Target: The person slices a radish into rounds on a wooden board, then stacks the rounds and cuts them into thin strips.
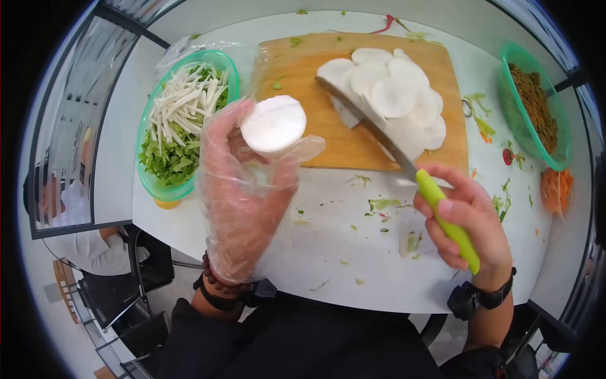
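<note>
My left hand point(237, 189), in a clear plastic glove, grips a cut piece of white radish point(273, 123) with its flat face turned up, at the left edge of the wooden cutting board point(284, 69). The fingers of my right hand point(467, 218), bare, wrap round the lime-green handle of a kitchen knife point(379, 134). Its blade slants up and left over the board, along the near side of a pile of thin round radish slices point(394, 95). Part of the pile lies hidden beneath the blade.
A green oval bowl point(146, 174) of chopped greens and white strips stands at left. At right are a green basket point(514, 101) of brown crumbly food and a bag of orange shreds point(557, 191). Vegetable scraps point(384, 204) litter the white table; a person point(95, 249) sits beyond the left partition.
</note>
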Motion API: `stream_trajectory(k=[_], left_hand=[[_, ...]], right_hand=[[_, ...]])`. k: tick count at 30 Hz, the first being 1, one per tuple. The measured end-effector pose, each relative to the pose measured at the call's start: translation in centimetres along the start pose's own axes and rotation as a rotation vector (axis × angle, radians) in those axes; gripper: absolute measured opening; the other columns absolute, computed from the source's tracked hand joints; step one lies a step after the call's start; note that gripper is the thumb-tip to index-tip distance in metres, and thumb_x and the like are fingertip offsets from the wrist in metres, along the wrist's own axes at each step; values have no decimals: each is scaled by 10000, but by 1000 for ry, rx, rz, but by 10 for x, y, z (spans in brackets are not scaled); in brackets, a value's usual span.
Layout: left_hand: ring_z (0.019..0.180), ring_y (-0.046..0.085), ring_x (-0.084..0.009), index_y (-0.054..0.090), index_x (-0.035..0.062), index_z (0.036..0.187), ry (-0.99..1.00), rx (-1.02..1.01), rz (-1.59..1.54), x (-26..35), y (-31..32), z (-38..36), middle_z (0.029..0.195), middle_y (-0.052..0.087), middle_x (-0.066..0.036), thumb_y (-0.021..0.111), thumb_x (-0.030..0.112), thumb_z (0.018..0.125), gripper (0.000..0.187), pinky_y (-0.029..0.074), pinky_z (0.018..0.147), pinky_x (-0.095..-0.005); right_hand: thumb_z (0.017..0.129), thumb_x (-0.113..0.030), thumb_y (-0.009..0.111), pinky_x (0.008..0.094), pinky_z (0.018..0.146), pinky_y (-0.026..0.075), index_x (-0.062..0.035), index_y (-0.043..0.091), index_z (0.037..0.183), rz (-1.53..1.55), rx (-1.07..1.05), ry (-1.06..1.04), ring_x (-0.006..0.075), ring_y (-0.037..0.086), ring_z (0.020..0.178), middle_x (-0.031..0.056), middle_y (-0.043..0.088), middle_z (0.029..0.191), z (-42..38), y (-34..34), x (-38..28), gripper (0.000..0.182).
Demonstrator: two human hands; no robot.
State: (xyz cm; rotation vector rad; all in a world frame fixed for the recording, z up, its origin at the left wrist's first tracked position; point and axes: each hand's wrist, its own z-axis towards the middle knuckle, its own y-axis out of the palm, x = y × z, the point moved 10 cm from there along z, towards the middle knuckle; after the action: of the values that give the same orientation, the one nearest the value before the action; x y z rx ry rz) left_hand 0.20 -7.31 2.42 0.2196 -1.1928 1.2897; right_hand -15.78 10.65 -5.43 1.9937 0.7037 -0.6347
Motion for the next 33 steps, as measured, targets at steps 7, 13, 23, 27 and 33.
stream_trajectory(k=[7,13,23,27,33], left_hand=[[908,610,-209,482,29,1270,-7,-143,13,3,25,10,1170,569,-132,720,68,747,575,500,787,-315],[1031,562,-338,495,18,1267,145,-369,282,6,56,21,1126,564,-179,726,20,757,560,478,891,-388],[927,642,-157,513,15,1267,-207,-320,-127,-46,66,22,1179,594,-108,804,13,747,595,533,746,-253],[952,628,-149,513,17,1272,-186,-333,-237,-53,73,14,1155,590,-96,767,-35,751,582,535,809,-262],[979,611,-139,516,36,1285,-176,-393,-247,-48,77,13,1172,566,-81,721,-85,751,585,518,870,-262]], right_hand=[[890,-88,543,217,282,339,2,400,1364,-12,46,-175,91,427,436,131,496,934,4,-20,-25,503],[901,-116,592,222,322,368,-17,309,1431,-22,-93,-263,93,452,440,107,491,853,-9,-4,-29,609],[897,-54,579,261,695,498,-49,473,1379,-786,68,-295,164,638,706,101,651,988,-14,12,-21,494],[840,-35,624,271,749,513,-43,477,1373,-911,55,-412,223,674,778,155,664,1111,-15,20,-28,553],[816,-9,618,256,730,510,2,479,1360,-902,55,-414,209,664,762,150,665,1092,-13,19,-25,561]])
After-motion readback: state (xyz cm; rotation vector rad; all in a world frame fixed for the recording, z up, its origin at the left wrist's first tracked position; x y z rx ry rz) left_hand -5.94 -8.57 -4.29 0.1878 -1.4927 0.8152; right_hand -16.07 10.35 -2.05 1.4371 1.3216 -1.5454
